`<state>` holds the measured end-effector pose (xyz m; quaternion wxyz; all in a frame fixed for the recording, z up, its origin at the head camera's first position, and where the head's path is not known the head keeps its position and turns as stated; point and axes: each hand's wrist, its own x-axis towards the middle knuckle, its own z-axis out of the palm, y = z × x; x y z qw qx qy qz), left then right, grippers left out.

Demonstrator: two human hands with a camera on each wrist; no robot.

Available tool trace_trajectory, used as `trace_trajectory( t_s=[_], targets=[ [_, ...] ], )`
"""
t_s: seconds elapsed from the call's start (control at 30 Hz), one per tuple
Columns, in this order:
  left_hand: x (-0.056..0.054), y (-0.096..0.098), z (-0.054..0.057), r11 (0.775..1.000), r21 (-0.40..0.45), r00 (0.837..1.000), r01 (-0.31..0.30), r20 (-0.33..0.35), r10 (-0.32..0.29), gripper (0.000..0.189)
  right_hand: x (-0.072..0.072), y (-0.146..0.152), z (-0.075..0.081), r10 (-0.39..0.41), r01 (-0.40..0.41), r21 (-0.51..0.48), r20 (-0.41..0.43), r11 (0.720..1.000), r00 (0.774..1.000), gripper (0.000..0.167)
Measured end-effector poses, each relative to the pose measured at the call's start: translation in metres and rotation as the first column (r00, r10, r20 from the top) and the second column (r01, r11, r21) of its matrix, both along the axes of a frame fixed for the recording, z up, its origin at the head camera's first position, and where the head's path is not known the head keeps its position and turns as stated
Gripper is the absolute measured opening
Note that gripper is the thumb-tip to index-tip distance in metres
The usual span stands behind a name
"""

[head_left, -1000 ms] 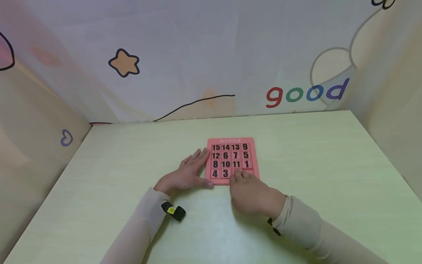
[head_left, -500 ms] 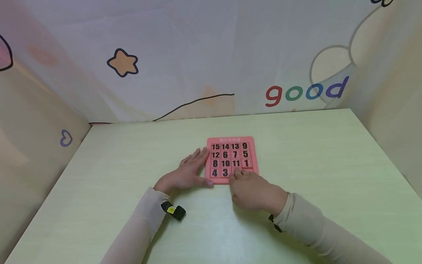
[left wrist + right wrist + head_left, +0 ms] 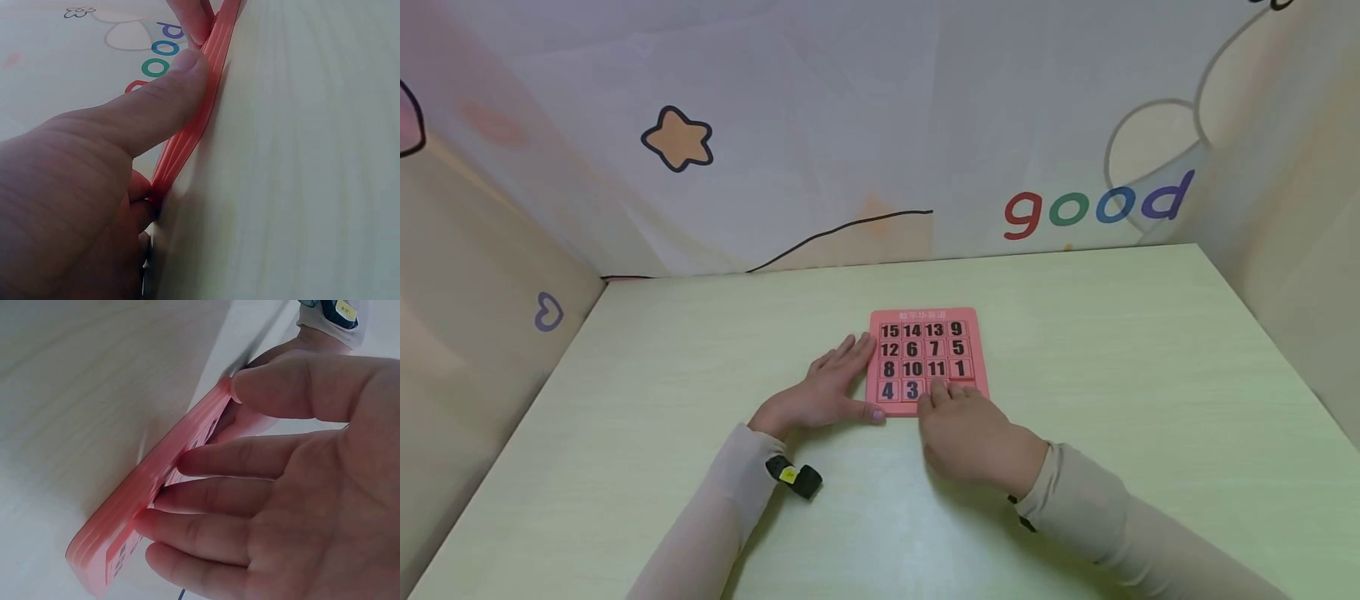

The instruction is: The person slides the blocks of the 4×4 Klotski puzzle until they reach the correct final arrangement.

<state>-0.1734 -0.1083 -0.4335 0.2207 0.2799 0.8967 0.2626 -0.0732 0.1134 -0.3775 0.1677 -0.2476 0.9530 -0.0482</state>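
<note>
On a pale tabletop (image 3: 700, 358), a pink sliding-number puzzle (image 3: 923, 354) lies flat, an outspread left hand (image 3: 822, 397) bracing its near left corner. The right hand (image 3: 973, 437), fingers extended, touches the bottom row of tiles (image 3: 912, 390), apparently mid-slide; the next push likely calls for light, level pressure.

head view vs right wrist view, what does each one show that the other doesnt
Only the head view shows the orange star, the word "good" and a readable top row of tiles: 15, 14, 13, 9.

Only the right wrist view shows the palm side of the right hand, including the undersides of its fingers.

Both share the right hand itself, the left hand, the pink number puzzle and the table.
</note>
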Motion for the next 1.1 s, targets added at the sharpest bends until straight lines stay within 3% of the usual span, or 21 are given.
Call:
trace_trajectory(
  t_s=[0.3,0.77,1.1],
  targets=[
    [0.001,-0.002,0.001,1.000,-0.008,1.000,0.023,-0.012,-0.024,0.111,-0.002,-0.002,-0.003,0.026,-0.029,-0.034,-0.072,0.999,0.997,0.048],
    [-0.001,0.000,0.004,1.000,-0.012,1.000,0.024,-0.017,-0.025,0.111,-0.007,-0.001,-0.001,0.060,-0.059,0.012,-0.077,0.998,0.995,0.045],
    [0.000,-0.001,0.003,1.000,-0.010,1.000,0.025,-0.012,-0.025,0.112,-0.015,0.005,0.001,0.080,-0.082,-0.052,-0.046,0.995,0.996,0.043]
  ],
)
